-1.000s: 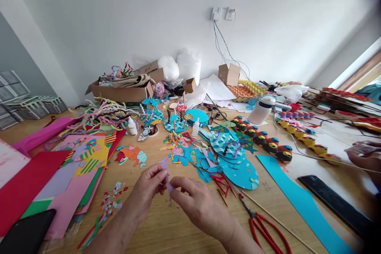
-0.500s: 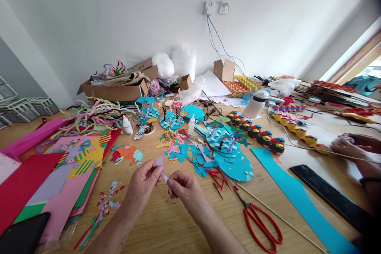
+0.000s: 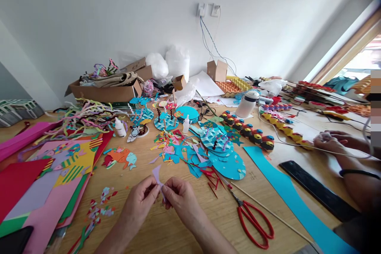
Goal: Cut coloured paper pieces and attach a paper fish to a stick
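Note:
A narrow, pointed scrap of lilac paper [image 3: 156, 173] is pinched between my two hands, low in the middle of the view. My left hand [image 3: 145, 195] grips it from the left with thumb and fingertips. From the right, my right hand [image 3: 177, 193] pinches its lower part, and the fingertips of both hands nearly touch. Red-handled scissors [image 3: 255, 222] lie on the wooden table [image 3: 166, 232] to the right of my right hand. Beyond my hands is a pile of blue paper offcuts [image 3: 181, 154] with red strips [image 3: 212, 178] beside it.
Coloured paper sheets [image 3: 56, 202] are stacked at left, near small paper clippings [image 3: 101, 208]. Glue bottles [image 3: 120, 127] and blue paper discs [image 3: 229, 164] stand or lie farther back. A long blue strip [image 3: 285, 194], a stick [image 3: 268, 208] and another person's hands [image 3: 330, 139] are at right.
My hands have come closer together on the lilac paper and sit slightly lower. A small lilac piece now lies on the table beyond them. The view has shifted a little to the right.

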The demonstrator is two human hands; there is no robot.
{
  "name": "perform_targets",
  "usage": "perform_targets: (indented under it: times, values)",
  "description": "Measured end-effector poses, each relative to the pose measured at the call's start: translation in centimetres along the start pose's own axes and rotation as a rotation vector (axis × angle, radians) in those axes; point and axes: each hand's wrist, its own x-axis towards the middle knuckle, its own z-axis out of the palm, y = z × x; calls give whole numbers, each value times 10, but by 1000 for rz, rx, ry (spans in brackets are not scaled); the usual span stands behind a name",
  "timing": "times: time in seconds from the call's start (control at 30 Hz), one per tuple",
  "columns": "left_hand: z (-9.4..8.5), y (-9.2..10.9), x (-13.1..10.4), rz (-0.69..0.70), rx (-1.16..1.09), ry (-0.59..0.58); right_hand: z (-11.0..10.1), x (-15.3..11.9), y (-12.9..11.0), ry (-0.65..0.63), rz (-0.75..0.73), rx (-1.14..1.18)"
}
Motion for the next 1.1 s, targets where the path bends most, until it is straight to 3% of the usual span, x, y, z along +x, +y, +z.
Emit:
perform_targets:
  times: [0.17, 0.3, 0.47, 0.57, 0.67, 0.9, 1.1]
  values:
    - [-2, -7, 3, -36, -85, 82, -20, -21, 5, 61, -9, -312]
    - [-3, -18, 4, -57, -155, 151, -68, -55, 9, 213, -129, -797]
    - [-4, -20, 2, -55, -209, 160, -140, -108, 22, 384, 101, -1110]
    - [-4, -17, 0, -52, -254, 130, -163, -129, 34, 421, 175, -1191]
    - [-2, -15, -1, -82, -278, 102, -166, -133, 38, 418, 210, -1246]
    - [-3, -13, -3, -98, -271, 80, -156, -114, 20, 332, 353, -1328]
    - [-4, -13, -3, -83, -287, 98, -167, -135, 19, 268, 255, -1187]
